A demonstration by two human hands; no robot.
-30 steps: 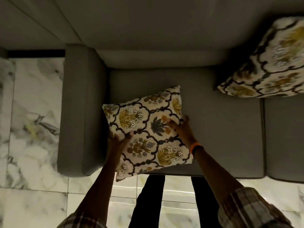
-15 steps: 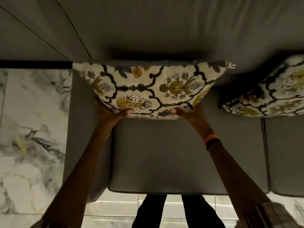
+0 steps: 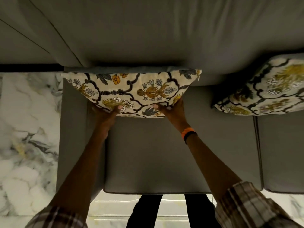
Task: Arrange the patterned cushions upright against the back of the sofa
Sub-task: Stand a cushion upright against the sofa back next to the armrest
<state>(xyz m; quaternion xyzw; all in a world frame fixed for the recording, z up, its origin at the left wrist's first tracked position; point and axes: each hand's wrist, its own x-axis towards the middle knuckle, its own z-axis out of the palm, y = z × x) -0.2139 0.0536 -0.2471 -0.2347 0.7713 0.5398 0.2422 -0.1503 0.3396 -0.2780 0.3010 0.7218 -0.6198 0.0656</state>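
Observation:
A cream cushion with a dark trellis and yellow-blue flowers [image 3: 131,91] stands on its edge against the back of the grey sofa [image 3: 164,38], at the left end of the seat. My left hand [image 3: 107,114] grips its lower edge on the left and my right hand [image 3: 172,111] grips it on the right, thumbs on the front face. A second cushion of the same pattern [image 3: 266,89] leans against the sofa back further right, untouched; its right part is cut off by the frame.
The grey armrest [image 3: 72,129] runs along the left of the seat cushion [image 3: 164,153]. A seam [image 3: 256,145] divides this seat from the one to the right. Marble floor [image 3: 28,129] lies left of the sofa and under my legs.
The cushion lay flat near the seat's front left a second ago. Both hands lifted it, turned it on edge and pushed it against the sofa back; over the last half second it settled slightly.

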